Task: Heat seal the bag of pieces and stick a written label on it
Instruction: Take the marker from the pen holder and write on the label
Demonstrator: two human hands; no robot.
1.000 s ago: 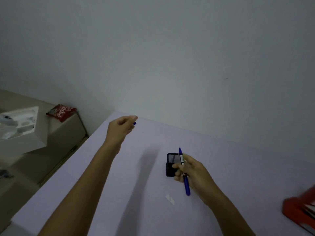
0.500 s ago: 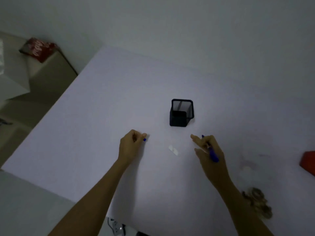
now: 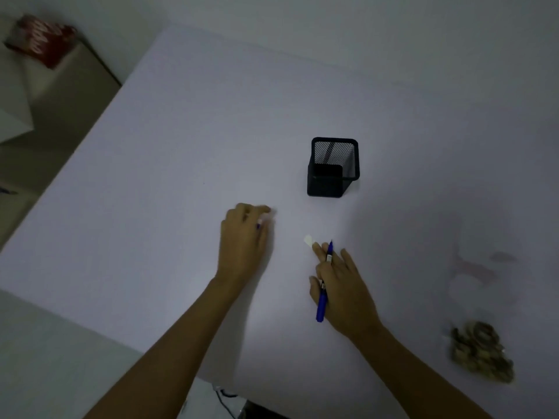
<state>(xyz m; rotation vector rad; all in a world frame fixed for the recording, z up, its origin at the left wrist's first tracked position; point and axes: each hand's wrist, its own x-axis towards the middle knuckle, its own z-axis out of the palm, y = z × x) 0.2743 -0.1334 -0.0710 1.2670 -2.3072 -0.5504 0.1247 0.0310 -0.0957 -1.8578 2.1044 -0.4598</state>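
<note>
Blue pen [image 3: 323, 293] gripped in right hand [image 3: 341, 285], left hand [image 3: 243, 237] pinching pen cap [image 3: 259, 224]

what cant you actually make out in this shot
Head view, the only one:
- Left hand: motion-blurred; its curled fingers hide most of a small blue-tipped thing, likely a pen cap.
- Label: too small to read any writing.
- Bag of pieces: blurred; seal state and contents unclear.
- Pen holder: its dark inside hides any contents.
- Red packet: blurred lettering.

Right hand [image 3: 341, 285] has reached the label [image 3: 308, 239].
</note>
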